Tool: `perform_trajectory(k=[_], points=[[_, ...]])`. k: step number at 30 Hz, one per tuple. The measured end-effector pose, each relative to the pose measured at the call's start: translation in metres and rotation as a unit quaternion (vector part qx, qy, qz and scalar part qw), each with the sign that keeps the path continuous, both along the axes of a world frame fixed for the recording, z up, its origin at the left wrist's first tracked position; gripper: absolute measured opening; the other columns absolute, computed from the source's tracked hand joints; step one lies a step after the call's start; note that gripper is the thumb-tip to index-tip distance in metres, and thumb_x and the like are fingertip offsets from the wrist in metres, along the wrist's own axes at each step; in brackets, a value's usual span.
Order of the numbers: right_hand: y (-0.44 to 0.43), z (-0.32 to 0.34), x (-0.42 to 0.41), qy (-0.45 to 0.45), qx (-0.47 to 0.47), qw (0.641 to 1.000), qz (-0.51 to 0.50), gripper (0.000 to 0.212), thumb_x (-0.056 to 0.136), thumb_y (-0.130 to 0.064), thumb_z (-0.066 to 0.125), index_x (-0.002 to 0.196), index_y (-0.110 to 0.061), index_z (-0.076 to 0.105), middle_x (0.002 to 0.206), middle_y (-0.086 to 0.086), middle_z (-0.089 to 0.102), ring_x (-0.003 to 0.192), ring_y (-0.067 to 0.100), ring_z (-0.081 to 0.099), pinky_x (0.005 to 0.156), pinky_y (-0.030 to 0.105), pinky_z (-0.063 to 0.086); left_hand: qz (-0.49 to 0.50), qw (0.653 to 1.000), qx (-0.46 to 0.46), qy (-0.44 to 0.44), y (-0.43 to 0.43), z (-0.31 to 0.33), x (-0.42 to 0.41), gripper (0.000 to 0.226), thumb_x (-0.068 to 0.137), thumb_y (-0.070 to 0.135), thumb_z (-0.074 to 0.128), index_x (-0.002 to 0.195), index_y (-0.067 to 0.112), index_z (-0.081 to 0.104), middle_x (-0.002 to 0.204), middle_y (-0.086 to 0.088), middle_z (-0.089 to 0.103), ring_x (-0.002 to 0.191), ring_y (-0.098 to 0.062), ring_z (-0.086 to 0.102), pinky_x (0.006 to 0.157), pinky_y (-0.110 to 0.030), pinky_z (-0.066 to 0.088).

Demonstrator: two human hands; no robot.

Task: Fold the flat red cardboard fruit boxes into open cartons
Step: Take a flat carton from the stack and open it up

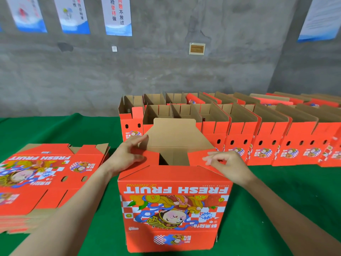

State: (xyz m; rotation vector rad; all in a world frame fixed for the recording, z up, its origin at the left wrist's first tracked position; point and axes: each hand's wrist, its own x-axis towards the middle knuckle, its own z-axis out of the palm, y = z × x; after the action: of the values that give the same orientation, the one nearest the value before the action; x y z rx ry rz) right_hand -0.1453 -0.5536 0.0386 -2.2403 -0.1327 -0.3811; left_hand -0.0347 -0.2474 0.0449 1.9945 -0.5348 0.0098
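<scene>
A red fruit box stands upside down on the green table right in front of me, its "FRESH FRUIT" print inverted. Its far brown flap sticks up, and two red side flaps are folded inward over the opening. My left hand pinches the left side flap at its inner edge. My right hand pinches the right side flap with thumb and fingertips. A dark gap shows between the two flaps.
A stack of flat red boxes lies on the left of the green table. Several folded open cartons stand in rows behind the box and off to the right. A grey concrete wall with posters rises behind.
</scene>
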Motion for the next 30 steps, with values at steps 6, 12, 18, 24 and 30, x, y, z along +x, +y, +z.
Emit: perform_trajectory(k=[6,12,18,24,30], points=[[0.002,-0.003,0.002,-0.039,0.021,0.999,-0.020,0.014,0.087,-0.006,0.067,0.077,-0.010,0.076,0.089,-0.008,0.073,0.093,-0.006,0.063,0.079,0.001,0.038,0.016,0.997,-0.061,0.035,0.004,-0.002,-0.002,0.042,0.074,-0.018,0.066,0.089,0.020,0.055,0.100,-0.008,0.059,0.082,-0.019,0.057,0.074,-0.029,0.051],[0.002,-0.003,0.000,-0.034,0.007,0.999,-0.029,0.015,0.089,-0.012,0.065,0.080,-0.018,0.075,0.093,-0.012,0.071,0.097,-0.007,0.061,0.080,-0.002,0.035,0.042,0.999,-0.015,0.019,0.002,0.001,-0.001,0.028,0.084,-0.007,0.059,0.070,0.014,0.070,0.089,-0.001,0.062,0.081,-0.011,0.058,0.066,-0.003,0.042],[0.006,0.008,0.004,-0.087,-0.083,0.991,-0.054,0.001,0.087,-0.016,0.067,0.087,-0.017,0.068,0.098,0.000,0.064,0.100,0.018,0.054,0.091,0.032,0.039,0.018,0.986,0.163,-0.032,-0.008,0.010,-0.003,0.026,0.068,0.032,0.084,0.073,0.023,0.060,0.092,0.004,0.054,0.079,-0.005,0.055,0.073,-0.018,0.041],[0.013,0.023,0.036,0.193,-0.070,0.978,-0.029,0.076,0.084,-0.034,0.070,0.148,-0.024,0.030,0.153,0.001,0.027,0.138,0.020,0.031,0.107,0.032,0.029,0.033,0.960,0.275,0.038,-0.015,0.016,-0.005,0.081,0.078,0.043,0.073,0.146,0.022,0.034,0.145,-0.005,0.033,0.130,-0.022,0.039,0.108,-0.032,0.031],[0.017,0.013,0.050,0.193,-0.139,0.969,-0.069,0.080,0.078,-0.036,0.075,0.145,-0.020,0.035,0.139,0.005,0.036,0.125,0.023,0.043,0.089,0.028,0.034,0.061,0.949,0.306,0.032,-0.023,0.014,-0.003,0.081,0.072,0.048,0.077,0.140,0.024,0.040,0.134,-0.005,0.043,0.123,-0.024,0.046,0.106,-0.035,0.038]])
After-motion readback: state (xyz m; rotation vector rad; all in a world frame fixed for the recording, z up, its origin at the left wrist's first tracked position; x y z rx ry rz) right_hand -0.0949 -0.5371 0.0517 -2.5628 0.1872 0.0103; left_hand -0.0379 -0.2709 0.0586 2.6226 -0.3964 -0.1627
